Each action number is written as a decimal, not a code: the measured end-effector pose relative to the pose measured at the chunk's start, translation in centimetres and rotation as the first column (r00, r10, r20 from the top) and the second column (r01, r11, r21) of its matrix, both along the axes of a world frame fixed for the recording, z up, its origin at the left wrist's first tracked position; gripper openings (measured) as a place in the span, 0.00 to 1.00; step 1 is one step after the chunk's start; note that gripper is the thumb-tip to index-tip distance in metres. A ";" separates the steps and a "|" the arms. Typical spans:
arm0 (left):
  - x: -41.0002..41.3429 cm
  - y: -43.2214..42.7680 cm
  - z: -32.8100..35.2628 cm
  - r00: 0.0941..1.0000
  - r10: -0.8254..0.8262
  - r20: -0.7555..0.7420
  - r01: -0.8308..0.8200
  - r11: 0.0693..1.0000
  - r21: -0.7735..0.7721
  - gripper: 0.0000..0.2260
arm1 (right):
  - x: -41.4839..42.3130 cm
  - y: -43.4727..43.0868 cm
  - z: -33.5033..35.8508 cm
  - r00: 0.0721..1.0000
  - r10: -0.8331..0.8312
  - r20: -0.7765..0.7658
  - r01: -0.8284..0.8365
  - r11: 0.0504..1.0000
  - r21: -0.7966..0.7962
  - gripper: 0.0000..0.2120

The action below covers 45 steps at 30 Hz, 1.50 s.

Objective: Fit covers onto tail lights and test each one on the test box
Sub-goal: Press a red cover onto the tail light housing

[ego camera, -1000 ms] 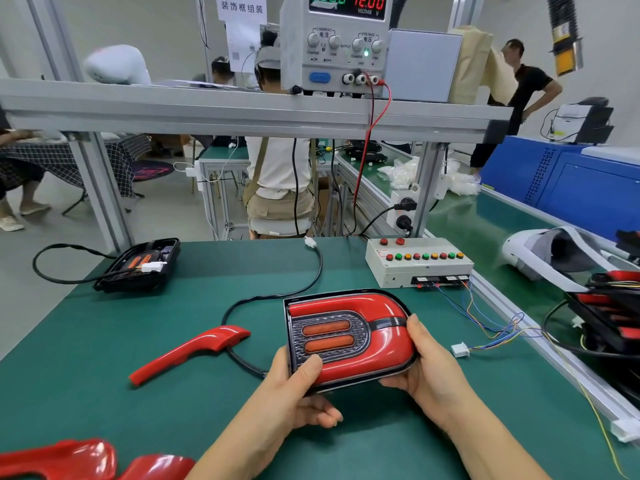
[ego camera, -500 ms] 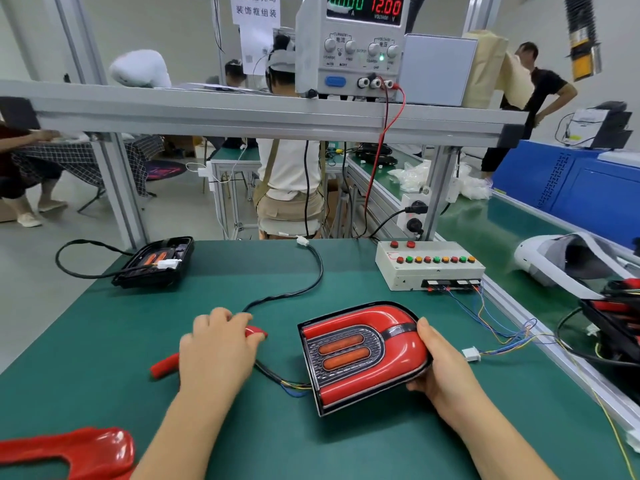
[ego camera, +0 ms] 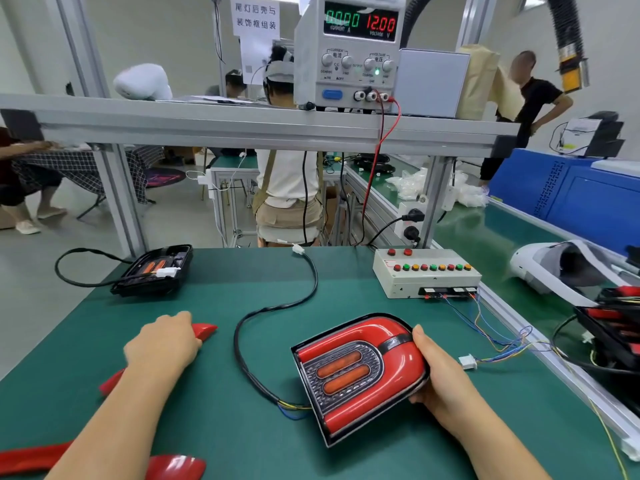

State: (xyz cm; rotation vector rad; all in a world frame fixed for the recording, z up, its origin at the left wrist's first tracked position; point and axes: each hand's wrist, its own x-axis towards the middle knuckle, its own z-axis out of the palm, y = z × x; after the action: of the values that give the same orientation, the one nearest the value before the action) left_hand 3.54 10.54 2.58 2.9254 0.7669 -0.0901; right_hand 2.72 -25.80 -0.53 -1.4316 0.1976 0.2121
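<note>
Let go of the tail light (ego camera: 356, 372) with the left hand (ego camera: 162, 341), its grip now curled over the red cover (ego camera: 204, 330) on the tabletop (ego camera: 242, 445), well left of the right hand (ego camera: 440, 379) clamping the light's edge. Probably fitting next.

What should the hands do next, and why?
Probably the left hand should lift the red cover it lies on and carry it to the tail light, which the right hand grips.
</note>
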 end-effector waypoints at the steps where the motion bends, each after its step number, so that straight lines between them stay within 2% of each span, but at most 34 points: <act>1: 0.2 0.3 -0.1 1.000 0.011 -0.016 -0.011 1.000 0.013 0.13 | 0.0 0.0 0.1 1.000 0.010 -0.010 -0.010 1.000 -0.006 0.20; 6: 1.8 0.1 0.0 0.995 0.016 -0.100 -0.011 0.999 0.048 0.17 | 0.2 0.0 0.6 0.996 0.060 -0.068 -0.064 0.997 -0.049 0.20; 8: 2.9 -1.0 0.4 0.999 -0.018 -0.040 0.023 0.992 0.120 0.18 | 0.4 0.0 0.9 0.993 0.064 -0.095 -0.070 0.996 -0.056 0.19; 11: 5.4 -4.5 1.0 0.964 -0.240 0.117 0.214 0.956 0.198 0.18 | 0.7 -0.1 1.1 0.990 0.076 -0.122 -0.084 0.995 -0.062 0.18; 13: 7.0 -7.6 1.1 0.905 -0.389 0.171 0.363 0.918 0.162 0.17 | 0.8 0.0 1.2 0.985 0.101 -0.139 -0.112 0.991 -0.075 0.19; 16: 8.7 -11.4 0.2 0.864 -0.483 0.141 0.486 0.874 0.015 0.18 | 0.8 0.2 1.2 0.980 0.137 -0.145 -0.152 0.983 -0.099 0.19; 19: 9.6 -12.7 -0.9 0.887 -0.455 0.077 0.462 0.876 -0.140 0.17 | 0.7 0.0 1.1 0.982 0.153 -0.111 -0.171 0.969 -0.177 0.17; 22: 10.0 -12.5 -1.5 0.907 -0.418 0.056 0.422 0.904 -0.065 0.19 | 0.7 -0.1 1.2 0.985 0.167 -0.052 -0.175 0.930 -0.323 0.15; 25: 9.7 -12.1 -1.7 0.907 -0.412 0.086 0.420 0.898 -0.129 0.13 | 1.0 0.0 1.7 0.981 0.192 0.010 -0.161 0.846 -0.508 0.12; 28: 9.3 -11.7 -1.6 0.883 -0.406 0.237 0.460 0.850 -0.256 0.04 | 2.2 0.1 2.0 0.965 0.249 0.088 -0.124 0.721 -0.682 0.14; 32: 7.9 -11.8 -0.5 0.818 -0.389 0.423 0.546 0.756 -0.361 0.06 | 3.4 0.4 1.5 0.955 0.291 0.062 -0.099 0.508 -0.856 0.17; 35: 6.2 -12.5 0.5 0.762 -0.405 0.505 0.615 0.697 -0.369 0.05 | 3.7 0.6 1.7 0.962 0.265 0.066 -0.056 0.429 -0.902 0.16; 37: 5.0 -13.1 1.1 0.707 -0.420 0.569 0.664 0.669 -0.332 0.06 | 4.0 1.1 2.1 0.956 0.237 0.175 0.039 0.485 -0.874 0.14; 39: 3.7 -13.6 1.7 0.638 -0.459 0.618 0.715 0.651 -0.255 0.07 | 4.1 1.9 2.8 0.952 0.149 0.267 0.096 0.682 -0.725 0.13; 41: 2.6 -14.1 2.0 0.563 -0.522 0.640 0.766 0.620 -0.168 0.08 | 3.9 2.9 3.7 0.967 0.029 0.254 0.098 0.876 -0.472 0.13; 42: 2.1 -14.2 2.1 0.526 -0.560 0.640 0.790 0.600 -0.125 0.08 | 3.9 3.3 4.1 0.976 -0.027 0.217 0.099 0.940 -0.327 0.13; 43: 1.6 -14.3 2.1 0.493 -0.602 0.628 0.811 0.580 -0.080 0.07 | 4.0 3.6 4.5 0.982 -0.074 0.173 0.104 0.980 -0.172 0.14; 45: 1.1 -14.2 2.1 0.430 -0.681 0.593 0.841 0.541 0.012 0.06 | 4.2 3.6 4.9 0.983 -0.148 0.109 0.139 0.987 0.084 0.16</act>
State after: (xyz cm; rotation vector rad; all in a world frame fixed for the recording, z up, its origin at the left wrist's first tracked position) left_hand 4.62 -3.68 4.64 2.5112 -0.6841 0.4897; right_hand 6.97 -22.18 4.41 -1.3432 0.1952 0.0185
